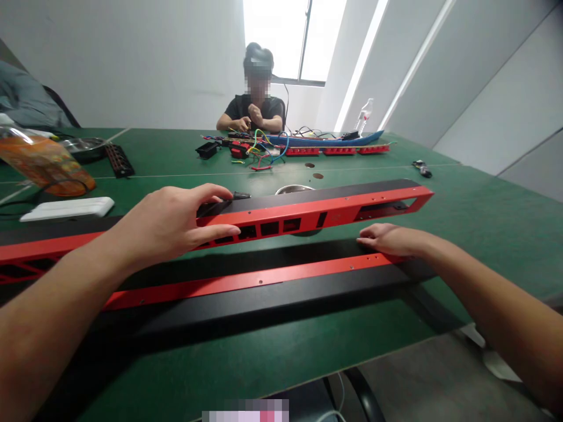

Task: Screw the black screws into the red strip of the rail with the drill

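Observation:
My left hand (169, 220) is closed over a long red and black casing (316, 205), thumb on its red front face and fingers over the black top. Rectangular cutouts run along that face, and a longer opening shows near its right end. Parallel to it, nearer me, lies a second red and black casing (264, 293) on the green table (246, 366). My right hand (389, 239) has its fingers curled over the right end of this nearer casing; the fingertips are partly hidden. My left forearm covers part of both casings.
Behind the far casing stands a metal bowl (294, 189). Wires (264, 146), red socket strips (338, 150) and a blue strip (325, 140) lie farther back. On the left are an orange-filled bottle (48, 161) and a white box (68, 208). A person (255, 108) sits opposite.

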Tool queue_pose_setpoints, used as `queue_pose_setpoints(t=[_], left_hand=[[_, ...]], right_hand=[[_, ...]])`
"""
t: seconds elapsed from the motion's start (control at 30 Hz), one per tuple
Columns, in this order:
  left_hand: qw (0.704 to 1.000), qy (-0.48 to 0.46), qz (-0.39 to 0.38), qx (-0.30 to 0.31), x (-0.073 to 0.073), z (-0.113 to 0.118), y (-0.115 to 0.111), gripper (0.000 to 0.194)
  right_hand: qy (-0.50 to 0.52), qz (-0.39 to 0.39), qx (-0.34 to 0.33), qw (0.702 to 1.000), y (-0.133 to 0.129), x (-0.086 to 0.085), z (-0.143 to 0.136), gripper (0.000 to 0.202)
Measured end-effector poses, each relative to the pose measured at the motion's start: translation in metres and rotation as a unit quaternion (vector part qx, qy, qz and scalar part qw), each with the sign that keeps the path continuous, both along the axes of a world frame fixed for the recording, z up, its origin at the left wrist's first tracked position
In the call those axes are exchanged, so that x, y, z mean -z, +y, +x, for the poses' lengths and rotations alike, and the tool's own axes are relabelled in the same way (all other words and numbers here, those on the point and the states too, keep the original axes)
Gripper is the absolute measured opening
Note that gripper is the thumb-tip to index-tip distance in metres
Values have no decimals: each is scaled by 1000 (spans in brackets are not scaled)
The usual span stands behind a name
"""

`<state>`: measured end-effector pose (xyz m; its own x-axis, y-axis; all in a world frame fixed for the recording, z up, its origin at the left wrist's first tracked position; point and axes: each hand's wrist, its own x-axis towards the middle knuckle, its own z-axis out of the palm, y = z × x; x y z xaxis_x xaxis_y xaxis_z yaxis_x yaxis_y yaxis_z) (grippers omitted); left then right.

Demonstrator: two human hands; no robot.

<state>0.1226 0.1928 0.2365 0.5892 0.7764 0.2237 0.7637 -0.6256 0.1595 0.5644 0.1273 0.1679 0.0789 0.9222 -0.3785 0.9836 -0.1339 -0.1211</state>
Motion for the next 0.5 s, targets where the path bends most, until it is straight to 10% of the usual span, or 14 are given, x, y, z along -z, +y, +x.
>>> queue_pose_setpoints(t=[0.5], left_hand=[[999,0,-41,7,9,2,-2,79]], right_hand=[[40,75,49,995,-10,8,-3,26]])
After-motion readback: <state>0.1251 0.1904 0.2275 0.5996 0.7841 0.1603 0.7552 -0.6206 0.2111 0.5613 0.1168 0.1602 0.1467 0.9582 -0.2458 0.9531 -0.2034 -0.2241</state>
